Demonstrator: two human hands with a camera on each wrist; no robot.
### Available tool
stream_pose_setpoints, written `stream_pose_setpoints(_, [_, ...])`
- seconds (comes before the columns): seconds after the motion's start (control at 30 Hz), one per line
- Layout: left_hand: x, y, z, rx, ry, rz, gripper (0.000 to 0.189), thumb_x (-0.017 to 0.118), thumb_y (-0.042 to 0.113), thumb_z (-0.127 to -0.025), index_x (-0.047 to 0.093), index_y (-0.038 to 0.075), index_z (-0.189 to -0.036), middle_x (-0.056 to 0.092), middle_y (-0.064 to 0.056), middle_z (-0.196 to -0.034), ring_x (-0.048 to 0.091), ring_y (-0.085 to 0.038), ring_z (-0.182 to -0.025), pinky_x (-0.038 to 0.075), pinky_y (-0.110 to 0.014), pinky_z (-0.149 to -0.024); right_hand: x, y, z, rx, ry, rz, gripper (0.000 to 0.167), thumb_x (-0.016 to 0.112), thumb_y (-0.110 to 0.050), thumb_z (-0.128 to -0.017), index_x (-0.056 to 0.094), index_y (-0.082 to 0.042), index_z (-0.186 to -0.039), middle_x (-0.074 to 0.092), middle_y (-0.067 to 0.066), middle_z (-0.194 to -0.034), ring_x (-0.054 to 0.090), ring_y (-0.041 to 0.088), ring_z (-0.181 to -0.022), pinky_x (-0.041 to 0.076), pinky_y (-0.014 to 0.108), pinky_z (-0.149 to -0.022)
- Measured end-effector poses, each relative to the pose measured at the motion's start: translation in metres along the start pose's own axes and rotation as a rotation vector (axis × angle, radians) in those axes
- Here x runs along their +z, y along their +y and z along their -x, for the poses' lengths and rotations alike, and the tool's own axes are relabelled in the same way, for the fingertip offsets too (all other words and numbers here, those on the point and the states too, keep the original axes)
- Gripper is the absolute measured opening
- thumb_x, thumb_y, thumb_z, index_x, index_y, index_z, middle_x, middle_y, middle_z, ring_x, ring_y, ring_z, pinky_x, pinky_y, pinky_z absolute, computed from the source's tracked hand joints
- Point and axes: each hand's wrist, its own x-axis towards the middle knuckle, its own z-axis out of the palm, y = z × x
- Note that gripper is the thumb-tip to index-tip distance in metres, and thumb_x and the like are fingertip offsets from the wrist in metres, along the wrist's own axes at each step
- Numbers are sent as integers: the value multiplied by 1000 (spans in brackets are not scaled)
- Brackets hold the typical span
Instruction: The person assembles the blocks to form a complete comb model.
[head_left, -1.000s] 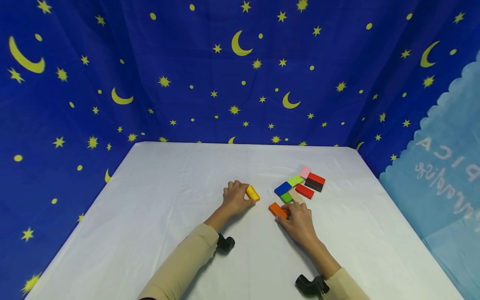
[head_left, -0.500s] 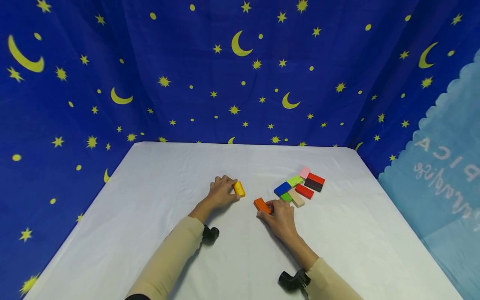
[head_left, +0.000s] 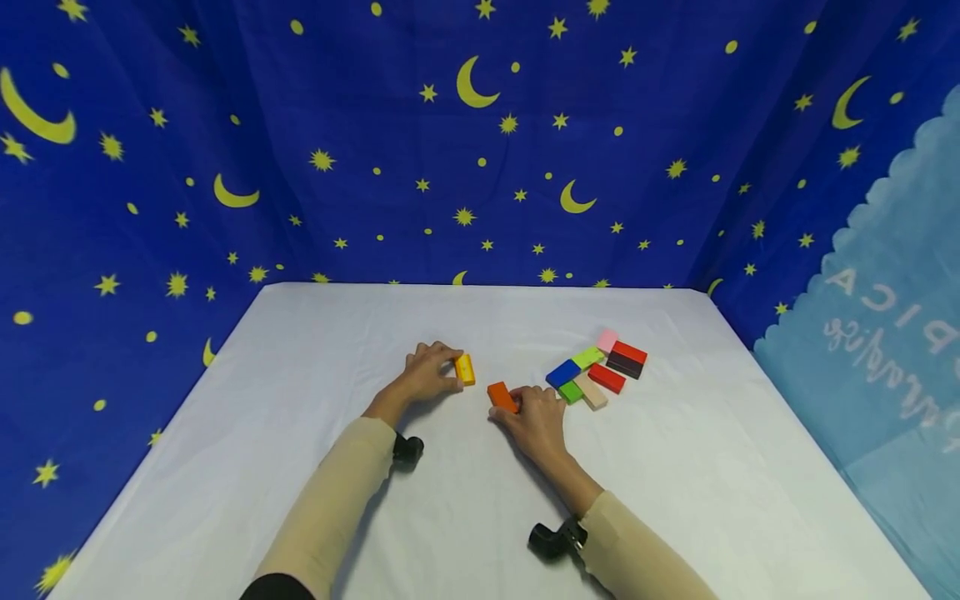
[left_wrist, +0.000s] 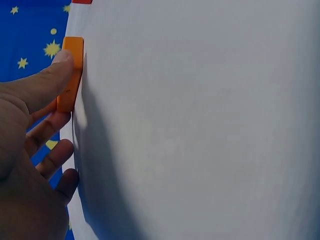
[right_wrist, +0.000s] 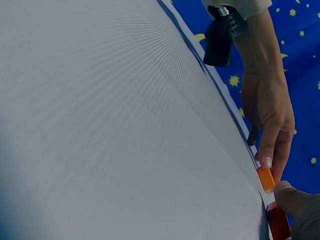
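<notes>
In the head view my left hand point(head_left: 426, 373) pinches a yellow block point(head_left: 465, 369) by its ends, between thumb and fingers. In the left wrist view the thumb lies across that block point(left_wrist: 74, 75), which looks orange there, while the other fingers spread below it. To the right, my right hand point(head_left: 538, 418) pinches an orange block point(head_left: 502, 397) at its near right end. The two held blocks stand a short gap apart close over the white table. In the right wrist view the right thumb point(right_wrist: 290, 195) presses the redder-looking block point(right_wrist: 278, 220), with the left hand's block just beyond.
Right of my right hand lies a loose cluster of blocks: blue point(head_left: 563, 374), lime green point(head_left: 587, 358), green point(head_left: 571, 392), beige point(head_left: 590, 392), red point(head_left: 607, 378), pink point(head_left: 607, 340), and a red one point(head_left: 628, 350) beside a dark brown one point(head_left: 625, 364). A patterned blue curtain point(head_left: 390, 225) backs the white table point(head_left: 360, 333).
Both hands have moved left and slightly away across the table, each carrying its block. The beige block beside the right hand has come into full view. The cluster has stayed put.
</notes>
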Motion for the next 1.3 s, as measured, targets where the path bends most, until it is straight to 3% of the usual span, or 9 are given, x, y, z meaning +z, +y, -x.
stream_pose_setpoints(0.33, [-3, -5, 2, -8, 13, 17, 61, 72, 29, -82, 50, 13, -137, 51, -11, -136, 40, -31, -120, 28, -46, -96, -8, 1, -7, -11, -44, -31, 54, 78, -45, -72, 68, -6, -108, 61, 5, -80, 44, 21, -82, 26, 32, -74])
stream_pose_setpoints(0.57, [-2, -6, 5, -54, 84, 105, 57, 70, 29, -84, 52, 13, -135, 53, -12, -132, 41, -29, -118, 28, -45, -95, -26, 18, -13, -117, -175, -80, 58, 77, -42, -74, 63, -8, -119, 62, 8, -106, 44, 21, -93, 30, 33, -78])
stream_pose_setpoints(0.73, [3, -4, 6, -85, 113, 130, 55, 70, 29, -83, 54, 12, -133, 54, -12, -131, 41, -30, -118, 28, -46, -95, -31, 29, -19, -151, -307, -87, 60, 75, -42, -76, 59, -14, -127, 60, 7, -121, 44, 21, -102, 34, 35, -85])
stream_pose_setpoints(0.9, [9, -2, 7, -93, 132, 116, 55, 72, 30, -82, 56, 12, -131, 56, -11, -129, 42, -29, -117, 29, -46, -93, -34, 35, -28, -237, -394, -62, 65, 73, -47, -77, 55, -18, -132, 55, 4, -132, 43, 22, -111, 35, 39, -90])
stream_pose_setpoints(1.13, [10, -1, 9, -95, 159, 101, 53, 72, 29, -82, 58, 12, -129, 58, -10, -127, 43, -29, -116, 29, -45, -92, -35, 35, -43, -312, -482, -26, 65, 72, -46, -78, 53, -21, -134, 54, 1, -135, 40, 20, -112, 31, 35, -88])
stream_pose_setpoints(1.3, [7, -2, 8, -87, 157, 88, 52, 71, 29, -83, 57, 12, -130, 57, -11, -129, 42, -30, -117, 28, -45, -92, -31, 31, -47, -337, -485, -7, 62, 71, -48, -78, 56, -20, -132, 57, 0, -131, 40, 20, -109, 30, 34, -86])
